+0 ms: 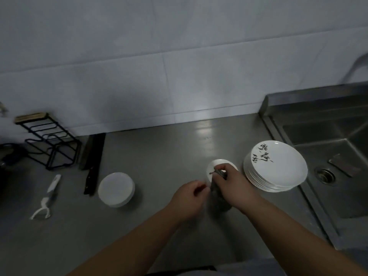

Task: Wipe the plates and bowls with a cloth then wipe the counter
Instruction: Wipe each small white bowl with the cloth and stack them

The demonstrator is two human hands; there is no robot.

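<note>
One small bowl, cloth pressed inside

Before me a pale tiled wall stands in dim light; to my right a steel sink; its tap curves above.

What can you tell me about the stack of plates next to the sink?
The stack of plates is white and glossy, ceramic by its look: several round shallow plates piled evenly. The top one faces up and bears black brush-style characters. The stack stands on the steel counter at its right end, close to the sink edge. Nothing lies on it; the right hand works just left of it without touching.
</note>
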